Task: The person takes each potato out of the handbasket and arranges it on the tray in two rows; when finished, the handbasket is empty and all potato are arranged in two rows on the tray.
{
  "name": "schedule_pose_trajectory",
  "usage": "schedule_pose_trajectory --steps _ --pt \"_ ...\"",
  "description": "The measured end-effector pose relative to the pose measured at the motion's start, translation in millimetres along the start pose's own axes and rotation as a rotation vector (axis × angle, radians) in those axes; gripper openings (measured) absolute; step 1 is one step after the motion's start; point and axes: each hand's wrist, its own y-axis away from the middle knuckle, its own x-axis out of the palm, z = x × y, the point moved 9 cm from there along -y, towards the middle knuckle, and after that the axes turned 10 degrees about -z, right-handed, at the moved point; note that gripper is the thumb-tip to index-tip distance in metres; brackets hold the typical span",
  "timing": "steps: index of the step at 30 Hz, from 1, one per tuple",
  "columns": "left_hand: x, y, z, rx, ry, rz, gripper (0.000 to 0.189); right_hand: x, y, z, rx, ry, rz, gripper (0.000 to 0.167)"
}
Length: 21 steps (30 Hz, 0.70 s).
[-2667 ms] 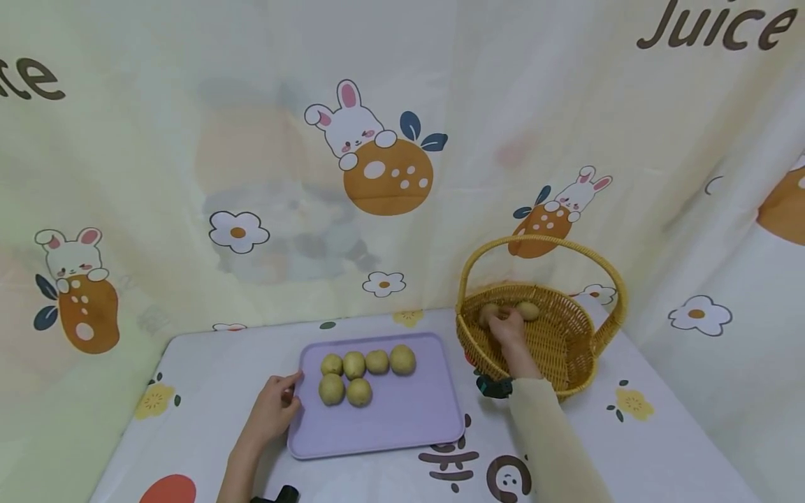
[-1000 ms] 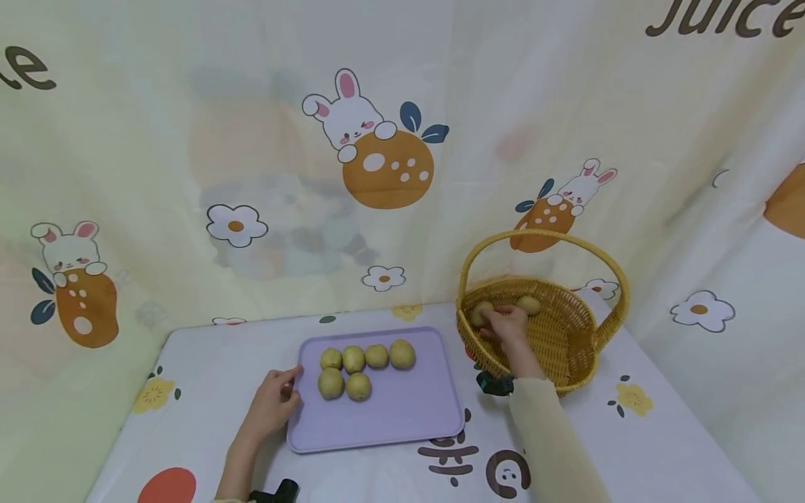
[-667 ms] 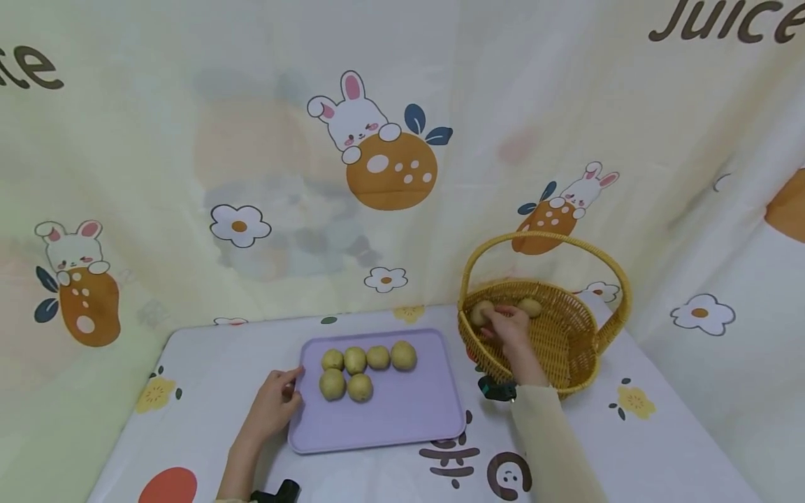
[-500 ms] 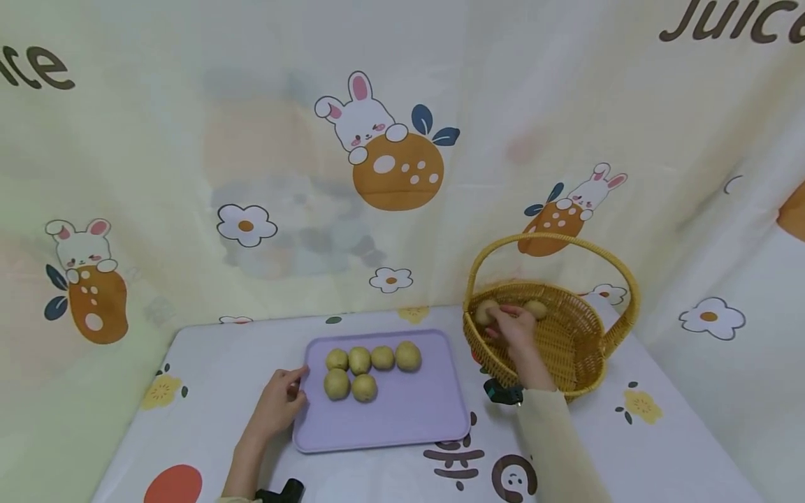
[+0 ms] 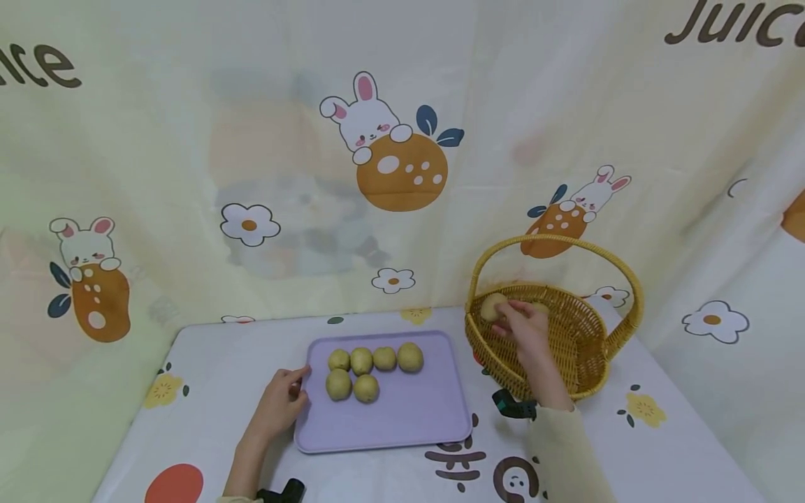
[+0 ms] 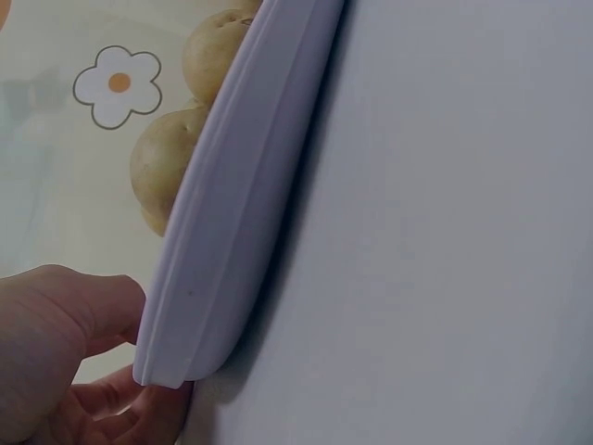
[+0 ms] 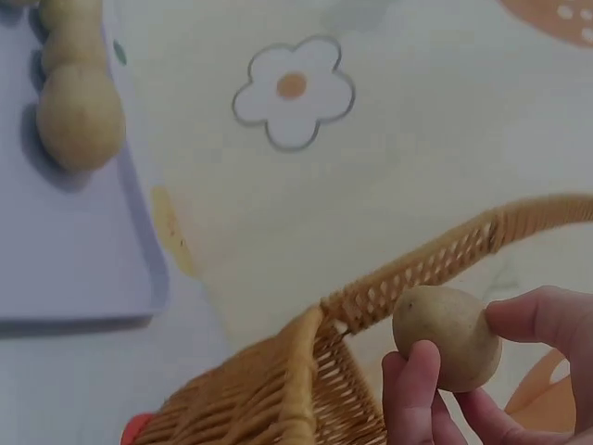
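Note:
My right hand (image 5: 528, 328) pinches a potato (image 7: 445, 336) between thumb and fingers; in the head view it is over the left inside of the wicker basket (image 5: 581, 353). Behind that hand, another potato (image 5: 541, 307) shows in part inside the basket. Several potatoes (image 5: 339, 385) sit in two rows on the lilac tray (image 5: 415, 419), towards its back left. At the tray's left edge, my left hand (image 5: 277, 402) holds the rim; in the left wrist view its fingers (image 6: 111, 311) are right at the tray's corner.
The basket's tall arched handle (image 5: 560, 241) rises over its opening at the right of the table. A printed cloth (image 5: 220, 377) covers the table. Directly behind it hangs a rabbit-patterned curtain (image 5: 302, 279). Wrist cameras (image 5: 512, 405) are strapped to both wrists.
My right hand has lifted the potato up from the basket's floor and shifted so that it covers more of the other potato. The left hand stays at the tray's edge.

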Motion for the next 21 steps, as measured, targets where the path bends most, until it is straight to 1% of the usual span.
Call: schedule_pose_trajectory --steps 3,6,10,13,17,21 --pt "-0.5 0.6 -0.5 -0.002 0.002 0.001 0.047 1.6 10.2 2.4 0.003 -0.012 0.037 0.046" --pt "0.9 -0.3 0.3 0.006 0.000 0.001 0.047 3.6 20.7 3.5 0.004 -0.029 0.063 0.040" --pt "4.2 -1.8 3.3 0.000 -0.002 0.006 0.048 9.7 34.5 2.7 0.006 -0.055 0.094 0.030" --pt "5.7 -1.7 5.1 -0.013 0.000 0.010 0.048 18.2 44.0 -0.9 -0.001 -0.054 0.128 0.028" --pt "5.9 -1.2 4.4 -0.007 0.001 0.013 0.048 31.7 56.5 -12.6 -0.019 -0.030 0.149 0.032" --pt "3.2 -0.7 4.4 0.001 -0.004 0.003 0.048 51.6 71.4 -36.4 -0.009 -0.011 0.151 0.034"
